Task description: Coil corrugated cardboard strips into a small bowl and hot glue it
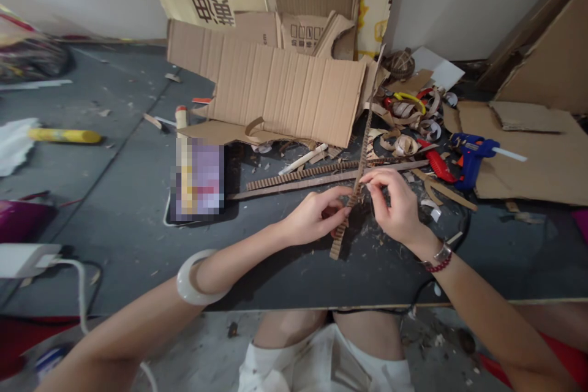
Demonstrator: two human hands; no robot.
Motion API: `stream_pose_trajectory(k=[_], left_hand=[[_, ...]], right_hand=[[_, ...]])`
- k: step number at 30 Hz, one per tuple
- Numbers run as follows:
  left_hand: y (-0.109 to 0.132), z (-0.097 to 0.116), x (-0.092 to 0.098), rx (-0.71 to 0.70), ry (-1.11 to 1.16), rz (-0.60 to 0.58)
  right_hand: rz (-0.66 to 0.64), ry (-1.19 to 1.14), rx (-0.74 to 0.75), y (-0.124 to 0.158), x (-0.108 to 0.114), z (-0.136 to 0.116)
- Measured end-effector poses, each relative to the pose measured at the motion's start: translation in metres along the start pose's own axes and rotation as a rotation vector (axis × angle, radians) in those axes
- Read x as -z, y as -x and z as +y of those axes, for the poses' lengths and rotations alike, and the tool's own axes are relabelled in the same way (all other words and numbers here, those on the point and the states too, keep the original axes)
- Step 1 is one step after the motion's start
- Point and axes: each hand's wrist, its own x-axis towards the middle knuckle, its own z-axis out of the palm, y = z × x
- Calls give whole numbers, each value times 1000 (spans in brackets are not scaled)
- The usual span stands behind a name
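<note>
A narrow strip of corrugated cardboard with its ridges bared rises at a slant over the dark table. My left hand grips its lower part between thumb and fingers. Just above, my right hand is closed in a pinch at the strip's right edge; whether a scrap of paper is also in those fingertips I cannot tell. Behind the hands lie another ridged strip and a flat cardboard strip. A blue glue gun rests to the right of my right hand.
A large cardboard sheet lies at the back. Paper curls, yellow-handled pliers and a red-handled tool clutter the right. On the left are a phone, a yellow stick-like tool and a white charger.
</note>
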Motion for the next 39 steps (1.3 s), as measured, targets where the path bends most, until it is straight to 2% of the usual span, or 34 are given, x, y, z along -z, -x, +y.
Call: stream_pose_trajectory(k=[5, 12, 20, 29, 39], left_hand=[[0, 1, 0, 11, -11, 22], [0, -1, 0, -20, -12, 59], [-1, -4, 1, -88, -19, 68], [0, -4, 0, -82, -30, 75], [0, -1, 2, -69, -84, 44]], right_hand=[[98, 79, -43, -3, 4, 3], [-42, 89, 117, -3, 3, 0], [-37, 43, 100, -4, 3, 0], [-15, 19, 87, -5, 4, -1], [-135, 166, 171, 1, 2, -3]])
